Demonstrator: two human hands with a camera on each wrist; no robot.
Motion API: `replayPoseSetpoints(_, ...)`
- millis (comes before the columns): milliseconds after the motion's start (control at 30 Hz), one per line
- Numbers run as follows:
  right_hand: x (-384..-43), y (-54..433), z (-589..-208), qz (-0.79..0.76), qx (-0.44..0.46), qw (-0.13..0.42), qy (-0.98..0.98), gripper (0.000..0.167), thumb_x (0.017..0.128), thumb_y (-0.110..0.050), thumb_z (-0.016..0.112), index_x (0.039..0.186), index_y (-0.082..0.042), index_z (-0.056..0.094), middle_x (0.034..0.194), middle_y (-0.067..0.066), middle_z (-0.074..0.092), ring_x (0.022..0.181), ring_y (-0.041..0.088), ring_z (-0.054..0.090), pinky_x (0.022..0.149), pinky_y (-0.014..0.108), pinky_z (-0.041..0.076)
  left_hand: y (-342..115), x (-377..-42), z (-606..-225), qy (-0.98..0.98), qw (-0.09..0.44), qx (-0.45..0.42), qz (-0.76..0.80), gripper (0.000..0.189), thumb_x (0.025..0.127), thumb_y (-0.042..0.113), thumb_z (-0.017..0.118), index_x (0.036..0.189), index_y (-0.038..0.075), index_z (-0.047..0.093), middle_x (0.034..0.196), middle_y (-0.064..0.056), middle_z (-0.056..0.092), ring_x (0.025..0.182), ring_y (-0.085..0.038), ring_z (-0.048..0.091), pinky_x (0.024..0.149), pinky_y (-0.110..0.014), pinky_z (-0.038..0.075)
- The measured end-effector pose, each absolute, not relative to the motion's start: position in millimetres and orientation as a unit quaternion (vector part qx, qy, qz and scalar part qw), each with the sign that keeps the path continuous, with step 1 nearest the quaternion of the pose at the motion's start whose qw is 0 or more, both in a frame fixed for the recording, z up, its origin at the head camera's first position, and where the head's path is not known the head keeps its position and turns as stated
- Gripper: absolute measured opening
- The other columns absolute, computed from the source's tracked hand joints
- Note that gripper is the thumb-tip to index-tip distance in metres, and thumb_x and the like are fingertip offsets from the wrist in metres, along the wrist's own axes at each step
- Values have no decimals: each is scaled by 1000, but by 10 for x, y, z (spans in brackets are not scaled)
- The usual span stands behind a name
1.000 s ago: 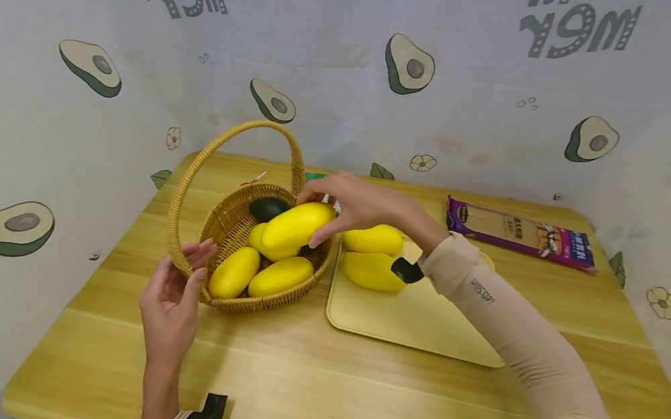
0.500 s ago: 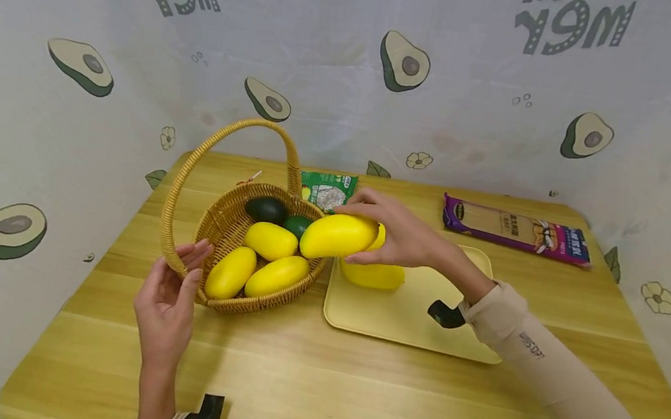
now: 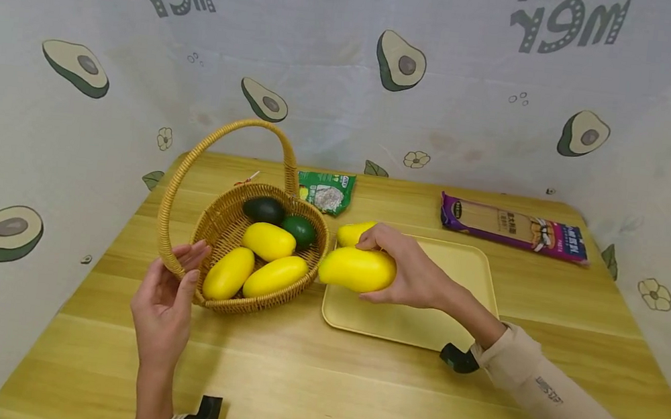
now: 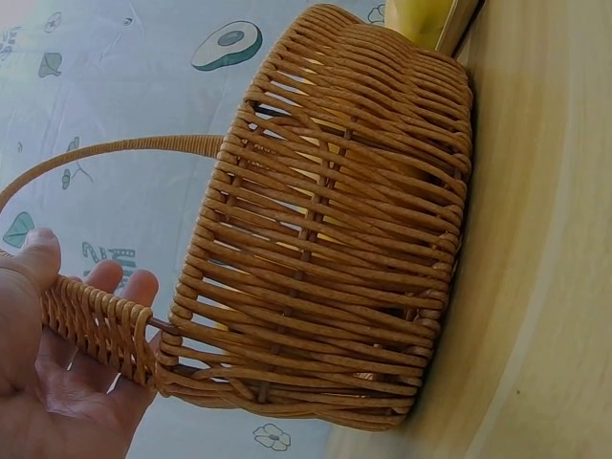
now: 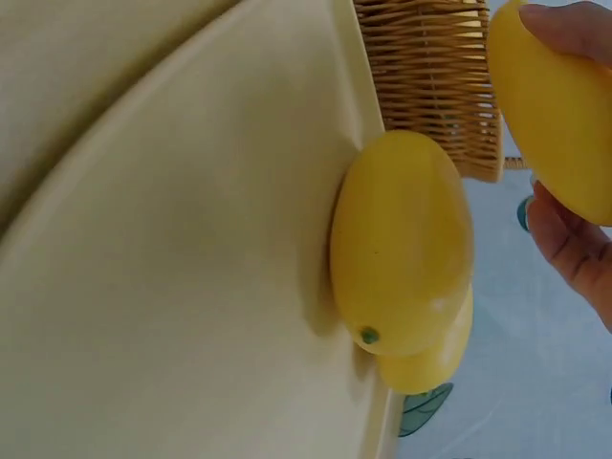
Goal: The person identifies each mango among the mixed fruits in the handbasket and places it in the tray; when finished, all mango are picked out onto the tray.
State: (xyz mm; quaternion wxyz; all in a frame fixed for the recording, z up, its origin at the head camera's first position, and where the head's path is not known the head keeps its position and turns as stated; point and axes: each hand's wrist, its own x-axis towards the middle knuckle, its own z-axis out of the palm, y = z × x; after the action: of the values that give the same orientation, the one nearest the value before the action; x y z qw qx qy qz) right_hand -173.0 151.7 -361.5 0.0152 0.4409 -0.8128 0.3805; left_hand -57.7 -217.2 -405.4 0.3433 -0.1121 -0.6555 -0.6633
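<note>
My right hand (image 3: 414, 271) grips a yellow mango (image 3: 357, 269) between thumb and fingers, over the left end of the yellow tray (image 3: 397, 327). Beneath and behind it, two more mangoes lie on the tray; the nearer mango (image 5: 402, 244) shows in the right wrist view, while the head view shows only part of the far mango (image 3: 353, 231). My left hand (image 3: 163, 314) holds the base of the handle (image 4: 96, 320) of a wicker basket (image 3: 262, 305), thumb on one side and fingers behind. Inside the basket are three mangoes (image 3: 229, 273) and two dark green, avocado-like fruits (image 3: 299, 231).
Behind the basket lies a green packet (image 3: 331, 195), with a small red-and-white item (image 3: 247, 177) to its left. A purple pasta pack (image 3: 515, 229) is at the back right of the wooden table (image 3: 295, 381). A printed curtain (image 3: 334, 101) hangs along the back and sides.
My right hand has carried the mango from above the basket rightward and toward me, over the tray. More of the basket's contents and the green packet show. The left hand keeps its place.
</note>
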Motion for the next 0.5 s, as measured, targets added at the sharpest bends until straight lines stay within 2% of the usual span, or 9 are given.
replayPoseSetpoints(200,-1597,1583,-3751,367,440,12,-819,70,66,-18,105,120,-11,61,123,3,66,113,21,64,97,43,61,-2180,-586,-4048,-657,342,-114,-662,34,101,-21,57,135,-21,57,133,-29,70,124,-25,73,112,-29,54)
replayPoseSetpoints(300,-1545,1607,-3807,365,437,13,-822,73,67,-18,105,125,-9,61,123,3,65,110,20,63,95,40,61,-2184,-586,-4043,-658,342,-114,-661,34,101,-21,57,135,-21,57,133,-29,70,125,-25,73,112,-29,54)
replayPoseSetpoints(500,-1429,1656,-3882,347,415,17,-841,78,73,-22,102,139,-5,64,131,7,65,117,23,64,98,46,62,-2177,-591,-4062,-655,343,-112,-664,35,101,-20,57,136,-21,57,133,-29,70,124,-26,73,111,-29,55)
